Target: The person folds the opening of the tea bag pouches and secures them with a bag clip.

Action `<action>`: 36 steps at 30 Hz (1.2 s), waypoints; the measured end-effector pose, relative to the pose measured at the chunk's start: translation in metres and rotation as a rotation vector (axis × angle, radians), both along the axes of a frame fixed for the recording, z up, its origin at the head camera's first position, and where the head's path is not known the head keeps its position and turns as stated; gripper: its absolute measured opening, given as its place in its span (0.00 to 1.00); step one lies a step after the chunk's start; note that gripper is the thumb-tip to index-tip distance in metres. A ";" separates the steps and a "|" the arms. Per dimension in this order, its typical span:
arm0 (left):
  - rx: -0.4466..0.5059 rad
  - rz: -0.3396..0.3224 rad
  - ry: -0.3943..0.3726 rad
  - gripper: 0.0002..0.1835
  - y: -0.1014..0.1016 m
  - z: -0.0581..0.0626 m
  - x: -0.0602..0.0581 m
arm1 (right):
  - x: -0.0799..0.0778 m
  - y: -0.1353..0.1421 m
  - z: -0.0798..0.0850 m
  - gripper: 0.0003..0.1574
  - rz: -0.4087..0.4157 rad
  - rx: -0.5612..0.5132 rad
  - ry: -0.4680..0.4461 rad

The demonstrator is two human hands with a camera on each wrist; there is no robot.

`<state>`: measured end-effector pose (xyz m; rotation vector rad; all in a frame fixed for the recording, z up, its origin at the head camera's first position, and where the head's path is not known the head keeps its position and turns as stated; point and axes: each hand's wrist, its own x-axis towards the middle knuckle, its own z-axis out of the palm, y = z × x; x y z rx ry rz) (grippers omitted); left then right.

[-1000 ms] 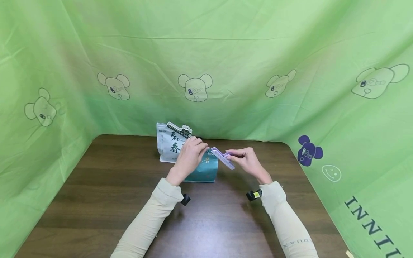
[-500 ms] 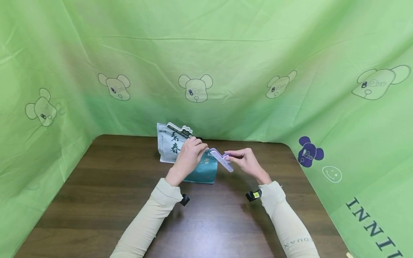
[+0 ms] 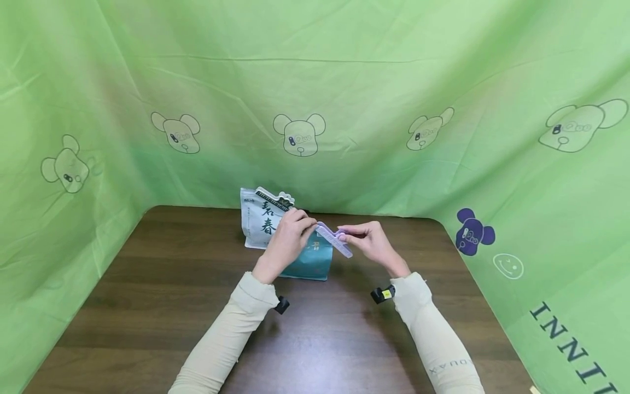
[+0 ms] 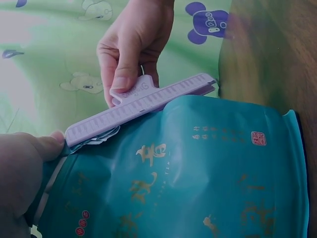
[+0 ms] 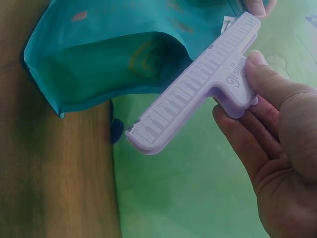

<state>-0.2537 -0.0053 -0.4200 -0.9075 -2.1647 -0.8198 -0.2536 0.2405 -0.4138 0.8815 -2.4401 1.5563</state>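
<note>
A teal pouch (image 3: 315, 260) with gold lettering stands on the table. My left hand (image 3: 289, 238) pinches its folded top edge at one corner. My right hand (image 3: 376, 246) holds a lilac bag clip (image 3: 334, 239) by its handle, thumb on one side and fingers on the other. In the left wrist view, the long clip (image 4: 141, 109) lies slanted along the top of the pouch (image 4: 198, 163), with its left end beside my left thumb (image 4: 49, 146). Folded layers show under that end. From the right wrist view, the clip's near end (image 5: 148, 136) sticks out past the pouch.
Behind the left hand stands a white pouch (image 3: 256, 224) with dark characters, a black-and-white clip (image 3: 273, 198) slanting across its top corner. The brown wooden table (image 3: 162, 295) ends at a green printed curtain (image 3: 300, 180) on the back and sides.
My right hand has moved slightly left, bringing the lilac clip closer to the left fingers and the pouch's top edge. The left hand keeps its grip almost unmoved.
</note>
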 end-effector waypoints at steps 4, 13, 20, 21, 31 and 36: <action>0.031 -0.024 -0.010 0.03 -0.001 -0.001 -0.001 | -0.001 -0.002 0.001 0.14 0.001 -0.002 -0.015; 0.126 -0.084 0.022 0.05 0.001 -0.001 -0.002 | -0.015 0.005 -0.016 0.14 -0.033 0.027 0.009; 0.209 -0.056 0.060 0.04 0.001 -0.005 -0.001 | -0.021 0.004 -0.022 0.15 -0.039 0.024 0.052; 0.216 -0.055 0.063 0.04 0.001 -0.005 -0.001 | -0.021 0.003 -0.022 0.15 -0.039 0.019 0.057; 0.101 0.074 0.111 0.04 -0.002 0.000 0.002 | -0.022 0.000 -0.020 0.15 -0.040 0.002 0.068; -0.006 0.229 0.156 0.05 -0.002 0.003 0.007 | -0.020 -0.002 -0.018 0.14 -0.055 0.017 0.057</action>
